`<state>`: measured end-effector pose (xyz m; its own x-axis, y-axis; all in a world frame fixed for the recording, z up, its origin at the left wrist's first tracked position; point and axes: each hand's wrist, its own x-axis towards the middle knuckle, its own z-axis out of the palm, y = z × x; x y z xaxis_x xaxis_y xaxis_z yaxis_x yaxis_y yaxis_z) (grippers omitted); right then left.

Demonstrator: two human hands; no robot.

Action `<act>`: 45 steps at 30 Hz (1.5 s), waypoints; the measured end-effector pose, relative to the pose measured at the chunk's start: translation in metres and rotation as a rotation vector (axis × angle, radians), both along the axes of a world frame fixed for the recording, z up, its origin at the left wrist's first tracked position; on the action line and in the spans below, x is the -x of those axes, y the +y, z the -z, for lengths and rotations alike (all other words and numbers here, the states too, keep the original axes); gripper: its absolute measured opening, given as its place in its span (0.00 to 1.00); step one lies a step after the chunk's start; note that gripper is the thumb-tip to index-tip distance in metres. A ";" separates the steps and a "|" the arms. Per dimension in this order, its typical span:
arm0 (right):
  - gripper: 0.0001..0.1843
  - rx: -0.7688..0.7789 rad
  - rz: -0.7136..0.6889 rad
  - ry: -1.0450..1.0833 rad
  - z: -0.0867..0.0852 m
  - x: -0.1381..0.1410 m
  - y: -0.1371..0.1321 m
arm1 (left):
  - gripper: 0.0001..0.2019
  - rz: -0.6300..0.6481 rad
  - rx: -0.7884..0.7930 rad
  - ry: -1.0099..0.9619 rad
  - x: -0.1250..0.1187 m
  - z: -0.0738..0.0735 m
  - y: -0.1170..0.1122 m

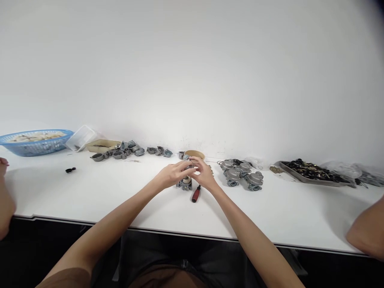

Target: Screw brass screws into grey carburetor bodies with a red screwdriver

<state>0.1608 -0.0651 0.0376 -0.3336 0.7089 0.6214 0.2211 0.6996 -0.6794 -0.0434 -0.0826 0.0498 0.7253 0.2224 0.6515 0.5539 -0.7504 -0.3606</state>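
Note:
Above the middle of the white table, my left hand and my right hand meet with fingertips closed around a small grey metal cover. My fingers hide most of this part. Directly below stands a grey metal housing with a whitish piece at its top, partly covered by my left hand. I cannot tell whether cover and housing touch. A screwdriver with a red handle lies just right of the housing. Behind my hands is a round tan dish.
Loose grey castings lie at back left, near a blue basket, a clear container and a beige tray. Assembled grey units stand right, before a tray of black parts. Other people's arms reach in at both sides.

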 end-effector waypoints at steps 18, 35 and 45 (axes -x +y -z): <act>0.25 0.149 -0.135 0.041 0.007 0.002 0.006 | 0.28 0.066 0.622 -0.399 0.045 0.018 0.043; 0.23 0.303 -0.353 0.044 0.012 -0.005 0.014 | 0.19 -0.355 0.711 -0.026 0.013 0.077 0.072; 0.25 0.296 -0.330 -0.013 0.008 -0.010 0.017 | 0.17 -0.333 0.701 -0.081 0.012 0.078 0.072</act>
